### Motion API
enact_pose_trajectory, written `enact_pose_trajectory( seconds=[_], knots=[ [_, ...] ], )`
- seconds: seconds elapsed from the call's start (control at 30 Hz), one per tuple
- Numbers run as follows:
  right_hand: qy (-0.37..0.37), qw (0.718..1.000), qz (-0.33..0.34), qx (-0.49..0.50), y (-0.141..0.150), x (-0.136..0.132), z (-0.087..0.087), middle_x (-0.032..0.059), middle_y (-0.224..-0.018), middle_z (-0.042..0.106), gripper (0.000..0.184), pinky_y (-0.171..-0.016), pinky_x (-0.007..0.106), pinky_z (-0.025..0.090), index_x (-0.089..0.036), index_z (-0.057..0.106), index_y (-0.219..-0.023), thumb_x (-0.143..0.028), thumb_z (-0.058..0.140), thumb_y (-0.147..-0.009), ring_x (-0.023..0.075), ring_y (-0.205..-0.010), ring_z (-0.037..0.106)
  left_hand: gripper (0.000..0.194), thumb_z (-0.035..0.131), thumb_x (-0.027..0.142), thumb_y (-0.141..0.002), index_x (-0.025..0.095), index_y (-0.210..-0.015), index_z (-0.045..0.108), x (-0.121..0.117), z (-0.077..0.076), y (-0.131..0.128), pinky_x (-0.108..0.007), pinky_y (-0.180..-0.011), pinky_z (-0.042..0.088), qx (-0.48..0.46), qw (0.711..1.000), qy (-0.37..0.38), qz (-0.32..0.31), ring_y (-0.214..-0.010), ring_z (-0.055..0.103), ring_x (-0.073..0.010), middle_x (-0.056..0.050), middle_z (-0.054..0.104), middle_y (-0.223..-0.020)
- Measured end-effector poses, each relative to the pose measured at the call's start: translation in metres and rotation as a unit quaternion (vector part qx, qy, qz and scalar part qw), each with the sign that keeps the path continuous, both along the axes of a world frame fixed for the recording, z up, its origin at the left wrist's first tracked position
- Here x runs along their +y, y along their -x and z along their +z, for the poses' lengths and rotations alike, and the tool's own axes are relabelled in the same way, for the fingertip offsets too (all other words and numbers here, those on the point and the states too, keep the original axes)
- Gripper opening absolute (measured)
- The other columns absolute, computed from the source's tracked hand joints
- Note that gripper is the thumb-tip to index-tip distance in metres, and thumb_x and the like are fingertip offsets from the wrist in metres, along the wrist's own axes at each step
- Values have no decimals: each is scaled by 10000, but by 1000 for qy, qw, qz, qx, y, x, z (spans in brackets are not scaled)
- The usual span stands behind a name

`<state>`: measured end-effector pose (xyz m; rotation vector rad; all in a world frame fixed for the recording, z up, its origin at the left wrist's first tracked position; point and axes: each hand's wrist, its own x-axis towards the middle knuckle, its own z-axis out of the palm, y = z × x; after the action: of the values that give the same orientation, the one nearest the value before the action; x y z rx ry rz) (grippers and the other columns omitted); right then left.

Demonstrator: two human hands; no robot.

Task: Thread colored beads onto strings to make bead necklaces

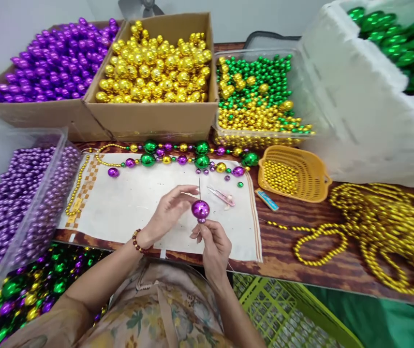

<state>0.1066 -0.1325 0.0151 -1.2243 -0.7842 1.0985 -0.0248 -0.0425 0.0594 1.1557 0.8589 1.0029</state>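
Observation:
My right hand (214, 244) is closed in a pinch just below a large shiny purple bead (200, 209), holding the thin needle (199, 187) that stands upright through it. A small lilac bead (201, 221) sits under the purple one, close to my fingertips. My left hand (170, 210) is beside the purple bead, fingers stretched toward the needle, thumb apart from them. Thread trails below my right hand. Pink-handled snips (221, 195) lie on the white cloth (127, 208). Behind them runs a bead garland (181, 160) of purple, green and gold.
Boxes of purple beads (62, 63) and gold beads (156, 67) stand behind, with a mixed bin (261, 96) and a foam box (359, 96) at right. A lilac bead bin (14, 203) is left. An orange basket (312, 176) and gold bead strands (403, 237) lie right.

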Motion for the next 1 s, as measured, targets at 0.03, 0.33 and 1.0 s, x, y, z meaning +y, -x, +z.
enact_pose_trajectory(
  seconds=[0.03,0.33,1.0],
  knots=[
    [6,1000,-2,19,-3,0,-1,-2,-695,673,173,-560,235,454,-188,648,-845,-322,616,-949,113,-590,605,380,604,478,-955,204,-1213,653,6,-7,-2,-312,-892,561,28,1000,4,4,-998,697,-194,-102,677,-1172],
    [33,995,-29,91,-29,-27,-27,-18,-667,661,196,-505,214,440,-187,613,-804,-345,647,-915,95,-487,586,214,470,191,-980,173,-1096,650,76,-50,-112,-298,-824,509,418,830,-316,-193,-965,647,-195,-84,650,-1122],
    [29,998,-50,35,-50,-34,-37,-3,-640,638,216,-509,217,480,-172,639,-813,-361,659,-916,110,-503,582,323,368,203,-1038,152,-1064,687,132,-13,-154,-311,-810,484,556,667,-489,-78,-990,607,-212,-118,658,-1028]
  ],
)
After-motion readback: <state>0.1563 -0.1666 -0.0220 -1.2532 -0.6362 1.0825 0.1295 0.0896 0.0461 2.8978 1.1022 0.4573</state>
